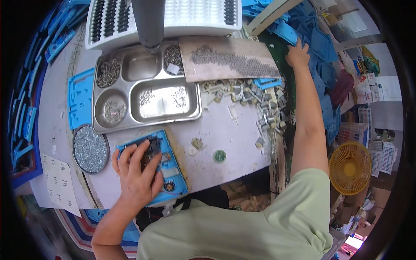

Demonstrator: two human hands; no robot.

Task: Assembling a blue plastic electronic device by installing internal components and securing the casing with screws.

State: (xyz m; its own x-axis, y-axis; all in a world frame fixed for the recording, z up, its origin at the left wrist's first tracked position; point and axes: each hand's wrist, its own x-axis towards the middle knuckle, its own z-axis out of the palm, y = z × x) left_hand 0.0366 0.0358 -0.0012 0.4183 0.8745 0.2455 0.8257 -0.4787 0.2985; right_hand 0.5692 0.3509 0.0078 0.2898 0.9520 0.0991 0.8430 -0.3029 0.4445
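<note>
My left hand (138, 175) rests over a blue plastic housing (177, 168) at the front edge of the table. Its fingers are bent around a black part (152, 146) in the upper half of the housing, and the palm hides much of the inside. A small round metal-and-black piece (169, 186) sits at the housing's lower end. My right arm is stretched out to the far right. There my right hand (298, 55), fingers spread, is at the edge of a heap of blue plastic panels (321, 45); whether it touches one is unclear.
Beyond the housing stands a metal compartment tray (197, 102) with small metal parts. A round dish (90, 149) of screws lies left. Small motors (266, 108) are heaped near a board (234, 73) covered with little metal pieces. White foam (186, 29) stands behind; a yellow basket (350, 168) is right.
</note>
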